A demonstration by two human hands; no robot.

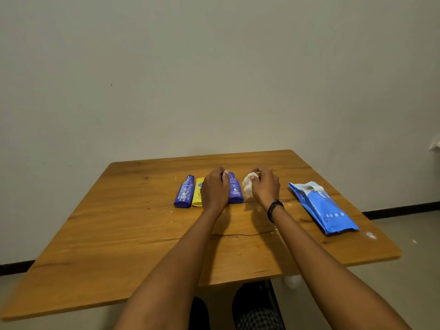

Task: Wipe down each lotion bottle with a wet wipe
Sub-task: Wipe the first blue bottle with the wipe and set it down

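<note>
Lying flat on the brown wood table [119,234] are 3 lotion bottles in a row: a dark blue plastic bottle [184,192] on the left, a yellow plastic bottle [197,192] touching it, & a 2nd dark blue bottle [235,190] more to the right. All point caps away, twd the wall, long way going near-to-far. Left hand [215,189] lies btwn yellow & 2nd blue, hiding what's under it; can't tell if it grips anything. Right hand [265,186], w/ a black wristband [275,209], pinches a scrunched white wet wipe [248,185] just right of the 2nd blue bottle. A blue wipes pack [323,208] lies farther right, apart.
</note>
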